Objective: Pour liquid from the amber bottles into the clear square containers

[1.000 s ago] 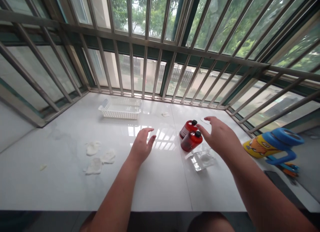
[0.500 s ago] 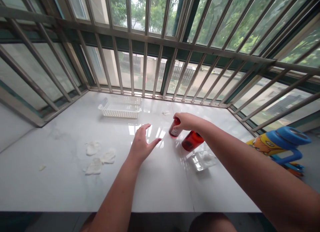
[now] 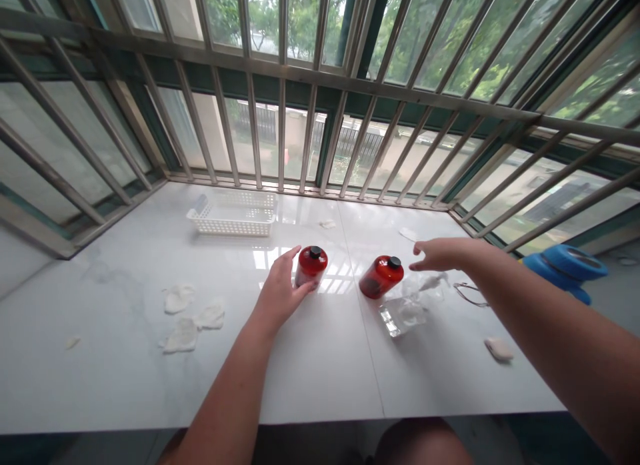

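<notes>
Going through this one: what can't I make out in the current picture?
All in the head view:
- Blue-topped cup: lower part hidden behind the right forearm.
- Left hand: several fingers hidden by the hand itself, so its grip on the nearest red bottle is unclear.
- Other red bottle: any label text too small and dark to read.
- Small pale object: too blurred to identify.

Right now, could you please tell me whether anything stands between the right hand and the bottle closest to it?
Nothing visible stands between the right hand and that bottle; only a short gap separates them. The clear container lies on the bottle's near side, off that direct line.
</notes>
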The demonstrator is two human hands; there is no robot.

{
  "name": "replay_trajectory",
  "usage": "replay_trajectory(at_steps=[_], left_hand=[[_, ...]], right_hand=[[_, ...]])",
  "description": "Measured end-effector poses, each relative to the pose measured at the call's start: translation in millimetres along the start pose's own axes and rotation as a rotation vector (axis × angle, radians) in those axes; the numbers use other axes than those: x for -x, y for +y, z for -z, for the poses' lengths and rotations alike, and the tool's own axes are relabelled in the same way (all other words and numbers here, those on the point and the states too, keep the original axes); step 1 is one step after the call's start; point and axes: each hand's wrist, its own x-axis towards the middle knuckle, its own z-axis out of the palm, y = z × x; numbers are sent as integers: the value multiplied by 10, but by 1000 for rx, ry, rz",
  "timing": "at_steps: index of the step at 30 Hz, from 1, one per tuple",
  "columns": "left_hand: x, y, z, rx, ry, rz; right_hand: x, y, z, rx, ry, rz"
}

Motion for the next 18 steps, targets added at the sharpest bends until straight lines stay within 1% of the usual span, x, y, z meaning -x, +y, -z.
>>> replay_trajectory(at_steps=[2,5,7,9,11,13,16,18], left_hand=[[0,-2,-11,3,-15,-9],[4,0,-19,4,-19,-7],[5,9,-19,11,-29,-9],[0,19,-14,24,-39,-29],[-7,28,-4,36,-48,-84],[-10,32,6,33,-62,-137],[0,35,10,16,-95,-154],[9,31,0,16,-108,-154]], right_hand=[[21,180,-189,-13,-71,-44],[11,334,-431,-55,-138,-72],[-37,387,-527,-88,-162,-76],[-102,413,-560,-106,-153,-69],[-162,416,-532,-95,-100,-60],[-203,390,-448,-55,-4,-47],[-214,274,-226,24,184,-28],[-179,125,-33,60,310,-21]])
